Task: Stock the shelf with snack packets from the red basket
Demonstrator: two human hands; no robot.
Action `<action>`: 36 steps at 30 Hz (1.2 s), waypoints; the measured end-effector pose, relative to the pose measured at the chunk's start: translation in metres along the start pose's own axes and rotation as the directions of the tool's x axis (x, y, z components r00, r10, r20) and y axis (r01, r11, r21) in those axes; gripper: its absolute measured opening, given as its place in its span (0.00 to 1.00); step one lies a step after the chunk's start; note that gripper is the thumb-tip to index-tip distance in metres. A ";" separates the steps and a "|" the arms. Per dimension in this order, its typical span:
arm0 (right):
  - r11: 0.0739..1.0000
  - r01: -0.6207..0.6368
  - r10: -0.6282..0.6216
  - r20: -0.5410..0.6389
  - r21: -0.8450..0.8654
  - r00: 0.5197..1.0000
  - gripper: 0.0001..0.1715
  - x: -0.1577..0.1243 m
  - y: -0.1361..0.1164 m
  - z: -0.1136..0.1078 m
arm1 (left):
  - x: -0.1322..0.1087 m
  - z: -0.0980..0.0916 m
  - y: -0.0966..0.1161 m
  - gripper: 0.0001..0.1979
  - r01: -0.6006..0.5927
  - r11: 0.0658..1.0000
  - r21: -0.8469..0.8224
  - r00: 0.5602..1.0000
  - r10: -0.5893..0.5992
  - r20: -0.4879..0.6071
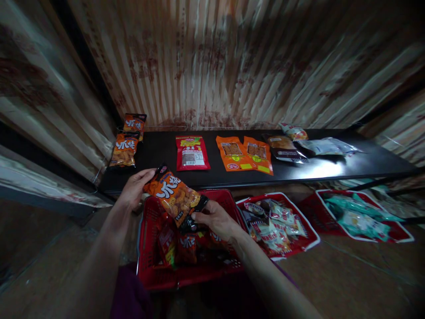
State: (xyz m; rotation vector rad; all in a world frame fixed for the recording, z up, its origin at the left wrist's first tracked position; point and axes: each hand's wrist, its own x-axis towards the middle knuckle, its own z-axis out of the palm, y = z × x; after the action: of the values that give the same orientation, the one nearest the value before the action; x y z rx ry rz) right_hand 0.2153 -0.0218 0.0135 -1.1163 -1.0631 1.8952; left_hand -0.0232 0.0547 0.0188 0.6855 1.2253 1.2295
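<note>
Both my hands grip an orange and black snack bag (177,195), tilted above a red basket (142,248). My left hand (137,188) pinches its upper left end, and my right hand (217,219) has the lower right end between thumb and fingers. Below it in the basket lie more snack bags (187,248), partly hidden by the held one and my right hand. On the left end of the black shelf (156,166) stand two similar orange snack bags (124,148), one behind the other.
Along the shelf lie a red packet (191,153), two orange packets (244,154), a brown bread package (285,148) and a white bag (328,146). Two more red baskets, one with white packs (275,226), another with green packs (361,215), stand to the right. Curtains (199,66) hang behind.
</note>
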 end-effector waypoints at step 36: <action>0.891 0.075 0.059 -0.279 0.449 0.958 0.17 0.017 0.001 0.012 | -0.015 0.014 -0.011 0.21 -0.012 0.979 -0.206 0.995 0.031 0.093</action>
State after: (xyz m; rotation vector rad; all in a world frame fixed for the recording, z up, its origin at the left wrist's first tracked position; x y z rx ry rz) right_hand 0.1976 -0.0115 0.0103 -1.0587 -0.4252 1.7798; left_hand -0.0050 0.0407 0.0176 0.5995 0.9978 1.3051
